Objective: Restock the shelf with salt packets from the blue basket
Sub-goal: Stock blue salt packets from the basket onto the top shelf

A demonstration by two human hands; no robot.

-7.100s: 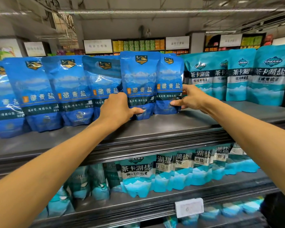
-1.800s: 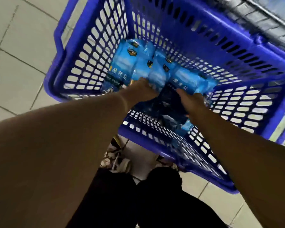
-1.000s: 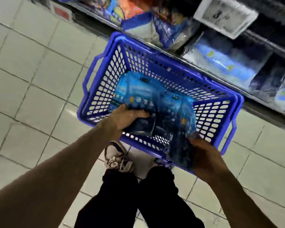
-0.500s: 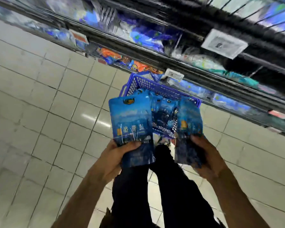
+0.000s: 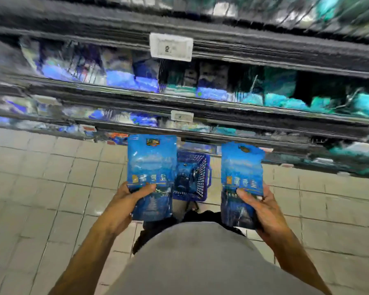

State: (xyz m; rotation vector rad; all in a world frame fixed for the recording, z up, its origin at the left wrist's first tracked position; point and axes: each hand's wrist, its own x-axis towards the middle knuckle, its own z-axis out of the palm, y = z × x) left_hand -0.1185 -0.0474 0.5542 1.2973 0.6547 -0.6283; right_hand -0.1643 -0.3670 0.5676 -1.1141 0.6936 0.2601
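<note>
Each hand grips one blue salt packet by its lower half, the left hand [image 5: 128, 201] its left packet [image 5: 151, 169] and the right hand [image 5: 262, 207] its right packet [image 5: 241, 177], long axes pointing up toward the blurred shelf [image 5: 200, 103] ahead, the blue basket [image 5: 202, 177] on the floor between them.

The left hand [image 5: 124, 201] held one packet [image 5: 151, 175] upright, and the right hand [image 5: 262, 207] held a second packet [image 5: 241, 184] upright, to the right of the first and apart from it. Between the two packets, lower down on the floor [image 5: 41, 188], stood the basket [image 5: 200, 182]. Behind the basket and above it ran the shelves [image 5: 264, 62], one over another, with goods on them. A tag [image 5: 171, 47] sat on the edge of an upper shelf, and a smaller tag [image 5: 182, 116] on the edge below it.
</note>
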